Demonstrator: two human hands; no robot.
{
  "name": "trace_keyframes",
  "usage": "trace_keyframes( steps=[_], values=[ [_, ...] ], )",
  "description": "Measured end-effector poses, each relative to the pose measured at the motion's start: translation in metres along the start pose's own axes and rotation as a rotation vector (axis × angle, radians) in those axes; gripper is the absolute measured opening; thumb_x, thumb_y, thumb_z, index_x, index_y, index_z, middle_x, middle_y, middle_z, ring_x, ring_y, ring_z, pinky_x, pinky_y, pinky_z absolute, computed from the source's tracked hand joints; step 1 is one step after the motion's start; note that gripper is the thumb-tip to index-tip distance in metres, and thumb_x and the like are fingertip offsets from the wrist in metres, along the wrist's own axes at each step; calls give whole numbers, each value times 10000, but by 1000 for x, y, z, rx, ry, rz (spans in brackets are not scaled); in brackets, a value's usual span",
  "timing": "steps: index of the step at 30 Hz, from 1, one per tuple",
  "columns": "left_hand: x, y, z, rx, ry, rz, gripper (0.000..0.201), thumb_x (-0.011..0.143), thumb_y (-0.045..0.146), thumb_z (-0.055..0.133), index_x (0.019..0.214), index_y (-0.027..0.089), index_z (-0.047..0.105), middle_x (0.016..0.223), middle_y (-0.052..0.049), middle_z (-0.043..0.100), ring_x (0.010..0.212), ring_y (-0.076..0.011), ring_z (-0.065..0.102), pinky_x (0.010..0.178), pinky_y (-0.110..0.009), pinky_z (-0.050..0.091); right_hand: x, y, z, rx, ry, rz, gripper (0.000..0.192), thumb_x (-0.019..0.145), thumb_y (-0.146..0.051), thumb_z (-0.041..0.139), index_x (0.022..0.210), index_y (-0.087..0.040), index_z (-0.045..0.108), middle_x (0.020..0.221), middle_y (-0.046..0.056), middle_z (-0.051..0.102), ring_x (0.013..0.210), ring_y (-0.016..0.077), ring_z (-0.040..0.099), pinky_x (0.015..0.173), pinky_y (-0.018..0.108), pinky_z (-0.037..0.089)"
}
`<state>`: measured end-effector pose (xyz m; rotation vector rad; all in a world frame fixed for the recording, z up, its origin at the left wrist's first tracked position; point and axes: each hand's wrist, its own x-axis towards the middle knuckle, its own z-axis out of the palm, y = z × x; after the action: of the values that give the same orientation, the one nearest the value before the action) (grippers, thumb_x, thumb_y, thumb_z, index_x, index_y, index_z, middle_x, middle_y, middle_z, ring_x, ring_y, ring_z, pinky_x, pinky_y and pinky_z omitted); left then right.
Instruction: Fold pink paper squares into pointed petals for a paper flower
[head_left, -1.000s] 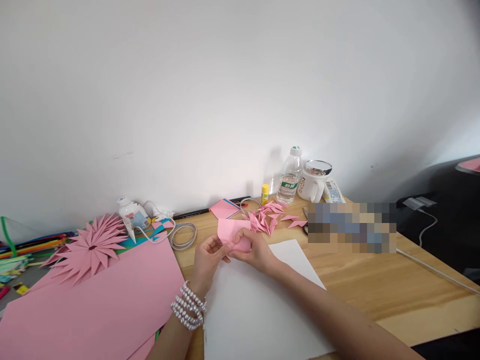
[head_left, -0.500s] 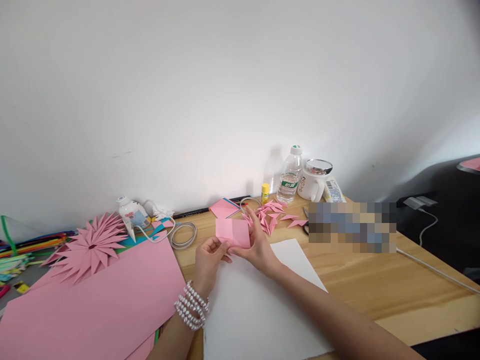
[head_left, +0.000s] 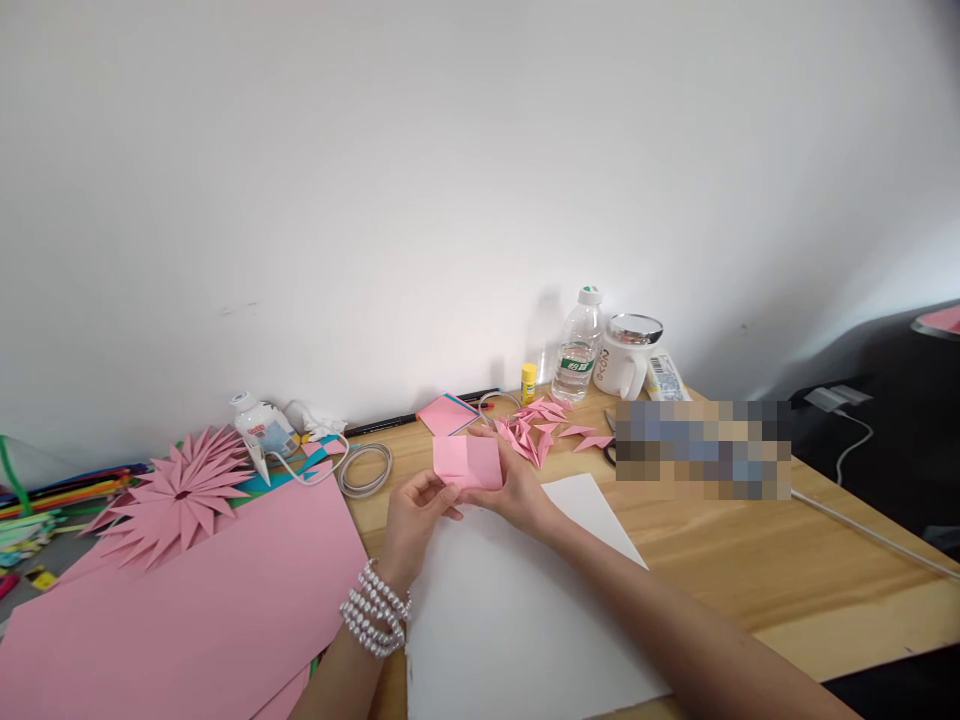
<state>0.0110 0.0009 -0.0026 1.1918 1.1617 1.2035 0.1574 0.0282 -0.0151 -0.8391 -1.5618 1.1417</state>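
Two hands (head_left: 411, 515) hold one pink paper (head_left: 480, 463) near one white sheet (head_left: 517, 620)

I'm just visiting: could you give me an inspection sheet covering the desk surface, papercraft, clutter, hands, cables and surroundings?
Surface: wooden table, partly covered by a white board under the forearms.
Job's things: creased pink paper piece, held up; folded pink pieces beyond it; pink pleated paper wheel at left.
Clutter: glue stick, water bottle and white mug by the wall; scissors, partly hidden by pixelation.
Hands: left hand pinches the paper's near edge; right hand holds its right side.
Cables: coiled cable behind the left hand; white cable across the table's right side.
Surroundings: pale wall behind; dark area at right, details unclear.
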Motion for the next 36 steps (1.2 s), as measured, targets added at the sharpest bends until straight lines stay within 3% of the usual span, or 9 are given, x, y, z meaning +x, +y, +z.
trace_keyframes(
  steps=[4,8,13,20,28,36],
  values=[
    [1,-3,-2,-10,37,-10,178,627,284,656,689,121,623,614,-14,606,543,-111,558,577,-247,478,1,3,0,-123,-29,5,218,682,-259,576,856,-157,493,777,24,531,694,156,502,602,271,420],
    [1,-4,0,-36,65,-13,173,627,285,654,669,122,615,592,-6,593,564,-115,561,591,-252,490,1,5,0,-154,-49,-2,106,696,-200,515,781,-152,473,694,6,495,610,132,457,541,244,379],
    [1,-6,1,-35,81,0,191,630,296,649,667,113,608,581,-15,589,544,-117,558,569,-257,495,2,3,0,-127,-80,-2,95,678,-182,525,750,-159,467,663,-13,466,578,114,431,500,216,350],
    [0,-5,4,-54,111,-5,179,630,283,651,650,117,586,557,2,579,493,-97,544,541,-235,476,0,6,1,-39,-105,13,405,575,-250,678,922,-160,490,829,22,551,734,160,510,614,255,425],
    [2,-9,3,-24,121,-4,216,618,326,655,650,122,592,585,-19,607,506,-114,557,524,-239,469,0,8,2,-70,-62,36,381,594,-271,671,916,-149,508,839,37,567,738,172,529,618,269,439],
    [1,-8,2,-29,123,-15,196,590,293,683,644,119,610,580,-18,604,505,-104,536,524,-225,448,1,9,3,13,-105,30,379,583,-296,689,889,-150,520,769,12,544,678,138,500,568,231,421]
  ],
)
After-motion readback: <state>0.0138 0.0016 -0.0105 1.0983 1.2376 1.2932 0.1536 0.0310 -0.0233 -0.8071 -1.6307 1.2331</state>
